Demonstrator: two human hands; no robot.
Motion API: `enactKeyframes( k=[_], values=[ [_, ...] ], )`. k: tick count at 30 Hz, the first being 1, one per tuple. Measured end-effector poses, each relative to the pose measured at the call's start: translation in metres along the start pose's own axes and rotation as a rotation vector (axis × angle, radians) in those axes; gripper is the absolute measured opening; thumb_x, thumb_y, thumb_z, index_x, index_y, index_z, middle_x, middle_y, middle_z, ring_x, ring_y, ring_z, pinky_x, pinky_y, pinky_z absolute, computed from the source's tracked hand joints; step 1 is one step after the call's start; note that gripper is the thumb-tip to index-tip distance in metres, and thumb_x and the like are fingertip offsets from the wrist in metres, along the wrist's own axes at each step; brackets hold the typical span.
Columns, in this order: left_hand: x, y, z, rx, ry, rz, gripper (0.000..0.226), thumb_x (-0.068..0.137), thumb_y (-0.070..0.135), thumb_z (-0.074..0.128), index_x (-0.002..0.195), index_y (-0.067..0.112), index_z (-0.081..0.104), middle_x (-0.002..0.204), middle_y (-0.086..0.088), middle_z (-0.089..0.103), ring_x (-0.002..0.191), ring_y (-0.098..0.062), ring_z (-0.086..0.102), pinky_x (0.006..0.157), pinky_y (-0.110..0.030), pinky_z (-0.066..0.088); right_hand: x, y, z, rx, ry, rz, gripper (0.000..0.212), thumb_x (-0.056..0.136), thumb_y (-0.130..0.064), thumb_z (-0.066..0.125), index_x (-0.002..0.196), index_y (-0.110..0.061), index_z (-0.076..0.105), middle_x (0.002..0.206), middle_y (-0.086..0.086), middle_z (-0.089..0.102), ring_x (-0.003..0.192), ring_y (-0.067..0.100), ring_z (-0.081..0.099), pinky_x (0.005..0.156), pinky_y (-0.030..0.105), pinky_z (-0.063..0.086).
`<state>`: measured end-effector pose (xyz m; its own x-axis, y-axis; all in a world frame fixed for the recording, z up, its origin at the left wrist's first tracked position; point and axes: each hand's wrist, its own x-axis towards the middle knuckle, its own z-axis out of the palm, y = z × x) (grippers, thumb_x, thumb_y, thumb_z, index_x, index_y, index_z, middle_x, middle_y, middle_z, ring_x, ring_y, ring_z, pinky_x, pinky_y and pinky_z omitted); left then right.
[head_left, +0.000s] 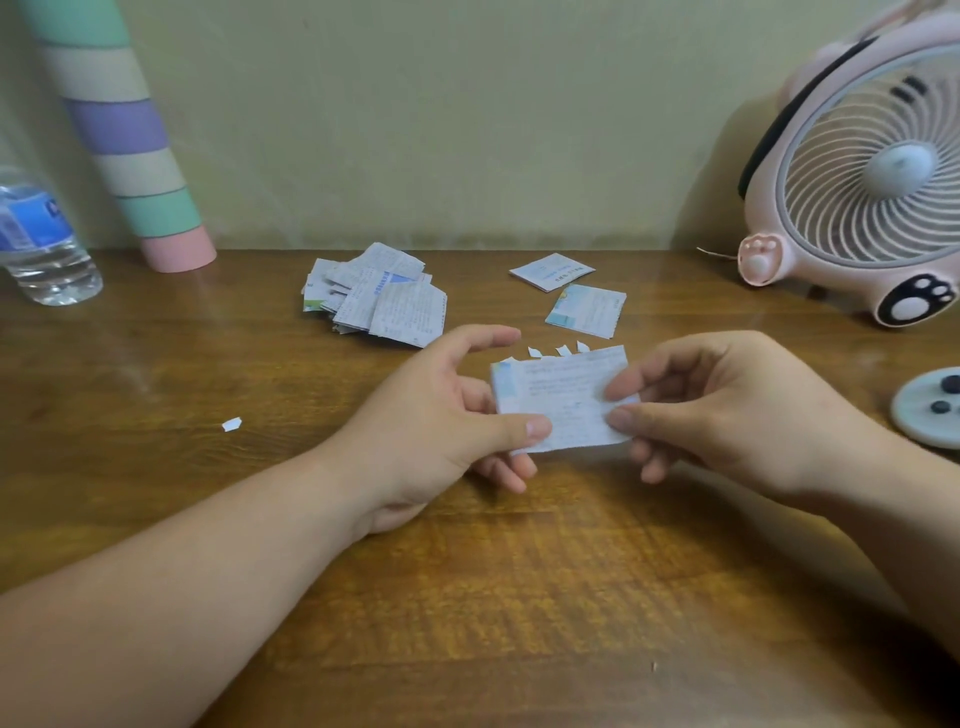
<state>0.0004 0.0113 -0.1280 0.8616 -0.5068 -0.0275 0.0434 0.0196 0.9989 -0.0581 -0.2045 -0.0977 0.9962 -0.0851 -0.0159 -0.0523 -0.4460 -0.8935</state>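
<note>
My left hand (441, 415) and right hand (727, 410) each pinch one end of a printed paper slip (563, 397) above the table's (467, 571) middle.

Head camera, close, facing down over table (156, 364)

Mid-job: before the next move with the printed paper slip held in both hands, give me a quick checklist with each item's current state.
1. Left hand pinches the white printed paper slip at its left edge: ok.
2. Right hand pinches its right edge: ok.
3. Slip clear of the heap of printed paper slips behind it: ok.
4. Slip single or folded: cannot tell.
5. Brown wooden table free of small white paper scraps: not ok, several lie about.
6. Clear plastic water bottle upright, far from the hands: ok.
</note>
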Motion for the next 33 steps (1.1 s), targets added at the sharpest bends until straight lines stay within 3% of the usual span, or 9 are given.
enactKeyframes(
  k=[3,5,8,12,15,20,26,31,33],
  values=[
    [0.002,-0.004,0.000,0.014,0.108,0.091,0.059,0.078,0.014,0.084,0.129,0.018,0.055,0.075,-0.006,0.068,0.060,-0.023,0.064,0.052,-0.033,0.053,0.000,-0.001,-0.002,-0.015,-0.011,0.022,0.011,0.083,0.002,0.077,0.090,-0.004,0.070,0.065,0.021,0.071,0.054,0.034,0.069,0.065,0.042,0.058],
    [0.003,-0.005,-0.002,0.141,0.291,0.288,0.040,0.079,0.029,0.079,0.115,0.017,0.064,0.081,0.004,0.068,0.068,-0.016,0.062,0.064,-0.032,0.053,-0.002,-0.001,0.001,-0.048,-0.028,0.045,0.011,0.084,0.002,0.076,0.091,-0.004,0.070,0.064,0.019,0.071,0.053,0.031,0.070,0.057,0.034,0.058],
    [-0.002,0.000,0.001,0.127,0.312,0.533,0.015,0.090,0.027,0.065,0.085,0.013,0.066,0.074,0.003,0.064,0.067,-0.016,0.057,0.066,-0.032,0.050,-0.004,-0.002,0.011,-0.076,-0.071,0.090,0.009,0.085,0.002,0.076,0.089,-0.004,0.069,0.062,0.017,0.071,0.051,0.029,0.071,0.052,0.030,0.058],
    [-0.011,-0.005,0.021,0.109,-0.035,0.275,0.036,0.092,0.035,0.056,0.067,0.010,0.061,0.061,-0.004,0.058,0.056,-0.020,0.053,0.057,-0.032,0.047,-0.007,-0.002,0.026,-0.159,-0.120,0.087,0.007,0.087,-0.004,0.075,0.089,-0.008,0.070,0.061,0.010,0.073,0.052,0.022,0.072,0.053,0.028,0.059],
    [-0.008,-0.007,0.024,0.197,-0.153,0.113,0.045,0.092,0.045,0.050,0.067,0.010,0.061,0.060,-0.005,0.056,0.054,-0.020,0.053,0.057,-0.031,0.048,-0.008,-0.004,0.027,-0.251,-0.140,0.043,0.005,0.087,-0.009,0.075,0.089,-0.010,0.071,0.063,0.008,0.073,0.053,0.023,0.073,0.057,0.033,0.061],
    [-0.008,-0.003,0.021,0.263,-0.170,0.149,0.053,0.094,0.049,0.046,0.068,0.005,0.060,0.060,-0.001,0.058,0.056,-0.016,0.055,0.060,-0.031,0.050,-0.009,-0.005,0.025,-0.350,-0.162,-0.003,0.006,0.089,-0.012,0.073,0.086,-0.016,0.070,0.059,0.003,0.071,0.046,0.016,0.068,0.048,0.022,0.052],
    [-0.007,-0.002,0.021,0.316,-0.199,0.118,0.045,0.092,0.048,0.049,0.069,0.012,0.062,0.065,0.000,0.061,0.059,-0.016,0.058,0.064,-0.029,0.052,-0.011,-0.007,0.020,-0.394,-0.220,-0.090,0.011,0.085,-0.020,0.075,0.078,-0.027,0.069,0.060,-0.004,0.068,0.046,0.008,0.061,0.050,0.023,0.050],
    [-0.008,-0.002,0.020,0.355,-0.145,0.079,0.025,0.094,0.036,0.066,0.082,0.015,0.064,0.068,0.002,0.063,0.062,-0.015,0.062,0.070,-0.036,0.057,0.002,-0.003,-0.041,-0.616,0.212,-0.241,0.027,0.077,-0.044,0.073,0.103,-0.036,0.071,0.075,-0.014,0.067,0.073,0.003,0.061,0.065,0.022,0.047],
    [-0.009,-0.004,0.021,0.393,-0.101,0.089,0.012,0.088,0.034,0.070,0.089,0.025,0.064,0.068,0.004,0.064,0.061,-0.013,0.065,0.075,-0.044,0.059,0.004,-0.002,-0.056,-0.655,0.139,-0.177,0.047,0.071,-0.059,0.071,0.113,-0.039,0.067,0.083,-0.019,0.067,0.077,0.002,0.061,0.068,0.028,0.050]
  ],
)
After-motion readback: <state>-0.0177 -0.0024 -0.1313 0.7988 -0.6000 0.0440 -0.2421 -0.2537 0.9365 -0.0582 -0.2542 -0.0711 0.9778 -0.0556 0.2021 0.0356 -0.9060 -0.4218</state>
